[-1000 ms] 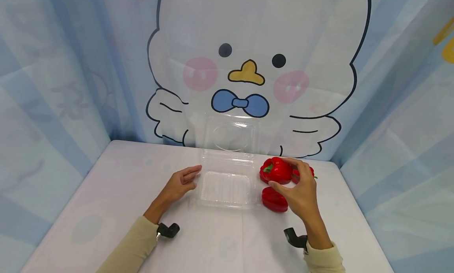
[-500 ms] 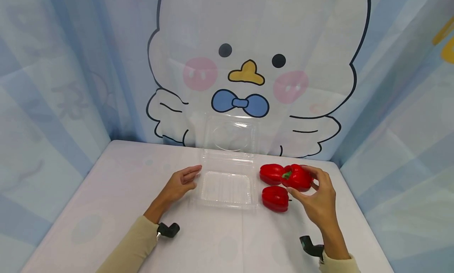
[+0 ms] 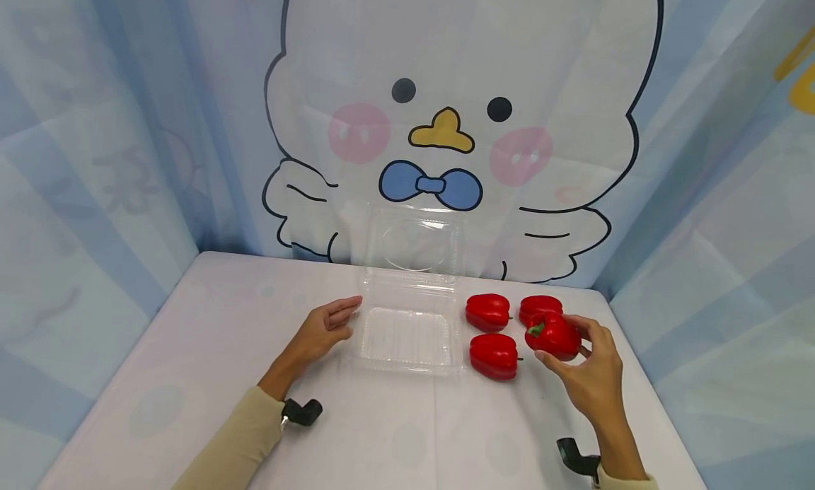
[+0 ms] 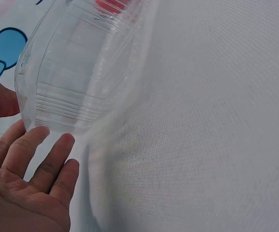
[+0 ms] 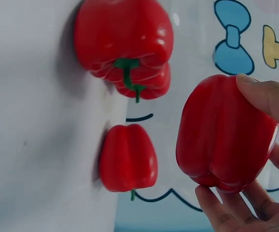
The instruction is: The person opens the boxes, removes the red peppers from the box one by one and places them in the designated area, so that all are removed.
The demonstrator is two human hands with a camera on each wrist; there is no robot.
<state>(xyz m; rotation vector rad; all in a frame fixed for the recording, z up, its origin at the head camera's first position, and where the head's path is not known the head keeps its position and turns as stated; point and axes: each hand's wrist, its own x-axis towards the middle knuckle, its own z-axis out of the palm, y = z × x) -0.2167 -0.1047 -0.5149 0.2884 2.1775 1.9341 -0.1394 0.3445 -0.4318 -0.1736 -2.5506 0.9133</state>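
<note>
A red bell pepper (image 3: 554, 336) is held in my right hand (image 3: 593, 371), thumb on one side and fingers on the other; the right wrist view shows this bell pepper (image 5: 221, 135) raised off the table. Behind it lies a second bell pepper (image 3: 540, 306), partly covered. Two more, a back pepper (image 3: 487, 312) and a front pepper (image 3: 494, 356), sit beside a clear plastic clamshell container (image 3: 407, 338). My left hand (image 3: 322, 331) rests at the container's left side. In the left wrist view its fairly straight fingers (image 4: 57, 154) touch the container corner (image 4: 57, 96).
The container's lid (image 3: 414, 239) stands raised against the back curtain (image 3: 573, 158), which carries a cartoon chick print. A white cloth covers the table (image 3: 255, 377). Curtains also hang at both sides.
My right hand has carried its bell pepper rightward and toward me, from above the back pepper to in front of the right one. The left hand and container stay in place.
</note>
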